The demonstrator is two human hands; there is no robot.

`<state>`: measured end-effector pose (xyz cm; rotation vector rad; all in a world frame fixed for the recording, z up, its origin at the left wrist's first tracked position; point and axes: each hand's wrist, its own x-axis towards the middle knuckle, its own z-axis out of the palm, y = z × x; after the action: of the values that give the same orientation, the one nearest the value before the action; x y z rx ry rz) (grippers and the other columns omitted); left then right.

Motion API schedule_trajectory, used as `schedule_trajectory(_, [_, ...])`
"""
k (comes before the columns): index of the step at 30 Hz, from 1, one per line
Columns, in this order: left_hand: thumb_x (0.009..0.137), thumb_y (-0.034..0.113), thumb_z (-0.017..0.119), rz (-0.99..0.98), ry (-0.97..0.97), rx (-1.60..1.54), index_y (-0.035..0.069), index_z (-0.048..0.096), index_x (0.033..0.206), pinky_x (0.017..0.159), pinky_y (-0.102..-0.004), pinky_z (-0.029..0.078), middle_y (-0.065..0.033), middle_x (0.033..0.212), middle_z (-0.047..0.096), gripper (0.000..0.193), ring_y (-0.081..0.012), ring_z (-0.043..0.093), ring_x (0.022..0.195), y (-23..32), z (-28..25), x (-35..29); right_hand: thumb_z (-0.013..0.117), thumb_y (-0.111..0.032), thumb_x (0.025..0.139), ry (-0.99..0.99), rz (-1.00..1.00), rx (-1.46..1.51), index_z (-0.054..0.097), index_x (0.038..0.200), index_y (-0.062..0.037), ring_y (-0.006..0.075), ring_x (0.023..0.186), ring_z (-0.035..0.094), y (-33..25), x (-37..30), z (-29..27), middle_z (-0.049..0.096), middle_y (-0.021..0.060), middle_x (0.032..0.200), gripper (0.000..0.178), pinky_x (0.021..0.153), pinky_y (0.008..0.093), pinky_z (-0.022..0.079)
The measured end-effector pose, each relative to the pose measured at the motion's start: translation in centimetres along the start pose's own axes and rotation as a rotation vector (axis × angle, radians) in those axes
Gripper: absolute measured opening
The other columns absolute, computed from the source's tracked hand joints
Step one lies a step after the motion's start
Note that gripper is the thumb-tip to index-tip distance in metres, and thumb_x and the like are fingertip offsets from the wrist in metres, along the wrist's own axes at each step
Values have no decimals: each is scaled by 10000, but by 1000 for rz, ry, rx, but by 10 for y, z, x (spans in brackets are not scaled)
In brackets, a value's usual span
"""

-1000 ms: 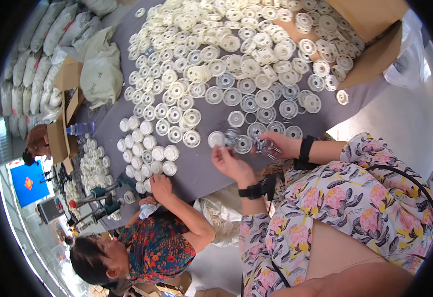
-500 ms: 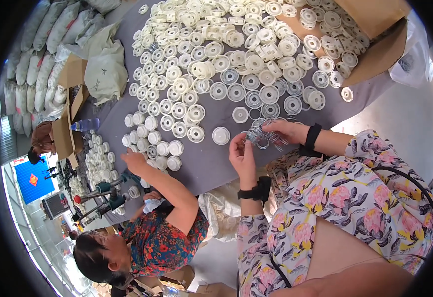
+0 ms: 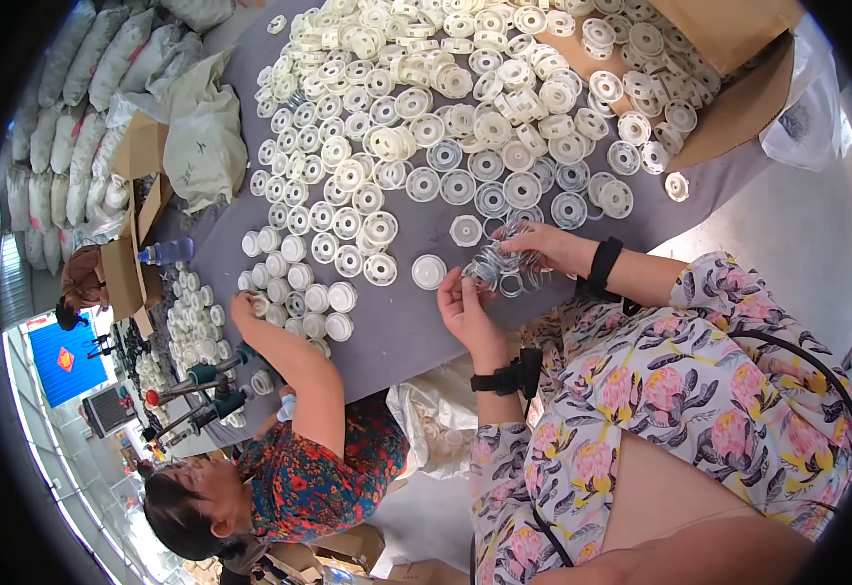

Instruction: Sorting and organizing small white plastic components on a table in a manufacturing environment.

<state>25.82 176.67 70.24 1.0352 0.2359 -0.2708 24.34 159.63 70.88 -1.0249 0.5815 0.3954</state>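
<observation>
A loose bunch of thin metal rings (image 3: 506,269) lies between my two hands near the table's front edge. My right hand (image 3: 556,248) is closed on the bunch from the right. At its left side my left hand (image 3: 467,306) pinches the rings with thumb and fingertips. Some rings fan out and overlap, so single ones are hard to tell apart. Close by on the table lie a plain white disc (image 3: 429,272) and a white octagonal piece (image 3: 466,231). Beyond my hands, several round parts (image 3: 522,190) carry grey metal rings.
A wide heap of cream plastic wheels (image 3: 387,102) covers the grey table (image 3: 387,336). At the far right stands an open cardboard box (image 3: 753,102). A co-worker's arm (image 3: 304,366) reaches to white capped parts (image 3: 294,276) at left, beside a green hand press (image 3: 213,385).
My left hand has moved slightly left and down; the bunch is spread wider between both hands. My right hand has shifted a little left and up. The co-worker's arm has moved left.
</observation>
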Motion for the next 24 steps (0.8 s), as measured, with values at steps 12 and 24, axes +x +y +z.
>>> schedule_trajectory(12, [903, 45, 530, 114, 19, 175, 18, 551, 1028, 594, -184, 415, 2, 823, 557, 130, -52, 500, 676, 1, 3, -1, 575, -436, 867, -161, 312, 382, 579, 955, -133, 197, 738, 615, -3, -15, 4, 641, 8, 851, 316, 611, 334, 472])
schedule_trajectory(24, [901, 56, 539, 63, -180, 260, 8, 550, 1110, 700, -224, 436, -11, 906, 552, 214, -81, 518, 780, 7, 8, 5, 685, -202, 807, -48, 52, 206, 538, 989, -126, 121, 769, 618, -4, -15, 4, 623, -7, 853, 246, 657, 319, 493])
